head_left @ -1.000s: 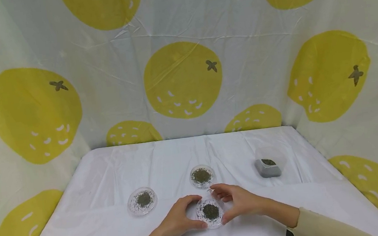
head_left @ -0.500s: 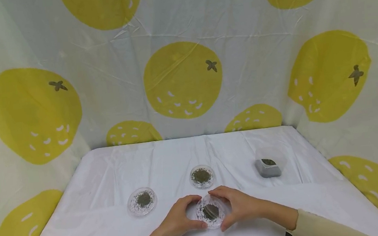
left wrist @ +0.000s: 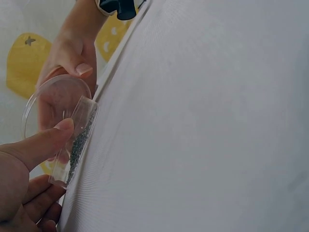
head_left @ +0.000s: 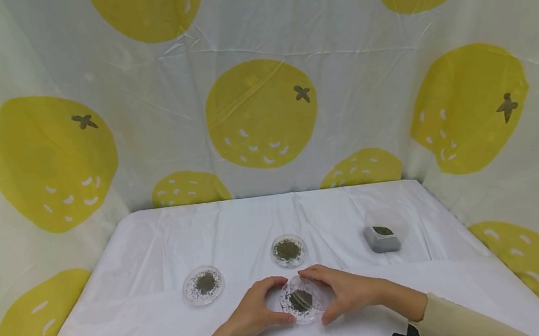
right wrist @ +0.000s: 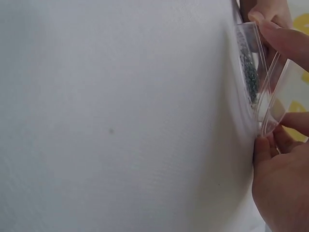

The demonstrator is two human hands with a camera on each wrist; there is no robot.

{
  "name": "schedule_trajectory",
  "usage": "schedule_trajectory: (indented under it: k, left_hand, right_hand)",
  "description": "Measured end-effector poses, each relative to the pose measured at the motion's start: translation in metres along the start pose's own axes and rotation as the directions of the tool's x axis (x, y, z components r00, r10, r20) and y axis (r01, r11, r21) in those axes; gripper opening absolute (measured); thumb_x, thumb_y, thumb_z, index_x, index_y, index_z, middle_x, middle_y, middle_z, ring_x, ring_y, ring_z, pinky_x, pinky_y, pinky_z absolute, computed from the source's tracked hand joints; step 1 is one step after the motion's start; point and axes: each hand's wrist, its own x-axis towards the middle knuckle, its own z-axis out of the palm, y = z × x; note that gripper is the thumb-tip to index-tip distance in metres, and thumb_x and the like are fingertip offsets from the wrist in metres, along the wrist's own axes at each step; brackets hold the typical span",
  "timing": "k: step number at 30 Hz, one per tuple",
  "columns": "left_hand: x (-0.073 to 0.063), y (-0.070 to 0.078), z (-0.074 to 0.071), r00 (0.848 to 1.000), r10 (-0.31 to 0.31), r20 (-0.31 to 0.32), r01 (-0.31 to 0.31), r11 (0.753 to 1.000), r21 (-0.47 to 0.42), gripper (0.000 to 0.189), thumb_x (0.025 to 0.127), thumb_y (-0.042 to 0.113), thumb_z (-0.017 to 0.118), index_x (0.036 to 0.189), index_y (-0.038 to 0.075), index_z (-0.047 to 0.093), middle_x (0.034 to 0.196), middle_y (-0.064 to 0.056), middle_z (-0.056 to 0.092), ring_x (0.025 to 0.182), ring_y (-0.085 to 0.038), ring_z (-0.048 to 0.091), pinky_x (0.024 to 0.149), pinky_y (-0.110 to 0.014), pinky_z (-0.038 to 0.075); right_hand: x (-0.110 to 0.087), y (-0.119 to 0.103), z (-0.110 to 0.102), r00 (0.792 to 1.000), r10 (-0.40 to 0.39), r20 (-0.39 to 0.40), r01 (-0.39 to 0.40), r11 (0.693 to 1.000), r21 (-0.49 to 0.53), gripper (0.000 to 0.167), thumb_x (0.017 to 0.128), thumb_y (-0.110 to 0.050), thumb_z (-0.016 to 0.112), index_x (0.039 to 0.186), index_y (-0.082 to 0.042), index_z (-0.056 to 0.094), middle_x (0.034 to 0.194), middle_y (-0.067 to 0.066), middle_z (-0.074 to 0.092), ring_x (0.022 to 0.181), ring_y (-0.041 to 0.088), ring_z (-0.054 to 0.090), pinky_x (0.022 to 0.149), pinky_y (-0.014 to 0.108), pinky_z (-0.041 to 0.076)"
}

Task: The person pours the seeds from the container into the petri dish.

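My left hand point(head_left: 253, 311) grips the left rim of a clear petri dish point(left wrist: 59, 170) that rests on the cloth. Dark granules point(head_left: 298, 299) are heaped in this dish, with specks scattered around them. With my right hand point(head_left: 350, 290) I hold a clear round lid point(left wrist: 60, 87) by its edge, thumb and fingers on opposite sides. The lid leans at a slant against or just over the dish's right side, not lying flat on it. Whether their rims touch is hard to tell. The right wrist view shows the dish edge-on beside the tilted lid.
Two more round dishes of dark granules stand on the white cloth: one at the left point(head_left: 203, 286), one behind the held dish point(head_left: 288, 251). A box-shaped container with grey sides point(head_left: 381, 241) and a see-through raised part stands back right. A lemon-print curtain point(head_left: 254, 36) closes the back.
The lid has come over the dish in my right hand, its slanted edge crossing the granules, and then shifted slightly right. My left hand has stayed in place on the dish.
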Motion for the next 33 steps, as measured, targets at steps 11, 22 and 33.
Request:
schedule_trajectory:
  k: [11, 22, 33]
  left_hand:
    - [0.000, 0.000, 0.001, 1.000, 0.006, -0.002, -0.006, 1.000, 0.012, 0.080, 0.067, 0.035, 0.097, 0.137, 0.014, 0.063, 0.138, -0.003, 0.062, 0.133, -0.033, 0.050, 0.114, -0.058, 0.034]
    - [0.000, 0.001, 0.000, 1.000, 0.014, 0.021, -0.014, 1.000, -0.002, 0.082, 0.069, 0.035, 0.097, 0.139, 0.012, 0.062, 0.139, -0.002, 0.061, 0.135, -0.034, 0.048, 0.115, -0.059, 0.033]
    - [0.000, -0.005, -0.003, 0.999, 0.035, 0.027, -0.035, 0.999, 0.015, 0.089, 0.064, 0.033, 0.099, 0.142, 0.017, 0.059, 0.134, 0.006, 0.063, 0.134, -0.030, 0.050, 0.115, -0.059, 0.032]
  right_hand:
    - [0.002, 0.004, 0.001, 0.998, -0.034, -0.055, 0.034, 0.999, 0.006, 0.097, 0.075, -0.030, 0.096, 0.152, -0.001, 0.045, 0.148, 0.011, 0.050, 0.136, 0.021, 0.048, 0.113, 0.031, 0.039]
    - [0.009, 0.008, 0.012, 0.994, -0.079, -0.073, 0.072, 0.993, -0.097, 0.102, 0.073, -0.040, 0.095, 0.154, -0.008, 0.042, 0.139, 0.002, 0.050, 0.129, 0.017, 0.048, 0.112, 0.034, 0.039]
    - [0.012, 0.003, 0.017, 0.995, 0.025, -0.101, -0.036, 0.994, -0.105, 0.105, 0.071, -0.048, 0.095, 0.153, -0.010, 0.041, 0.149, 0.000, 0.048, 0.137, 0.020, 0.043, 0.115, 0.045, 0.036]
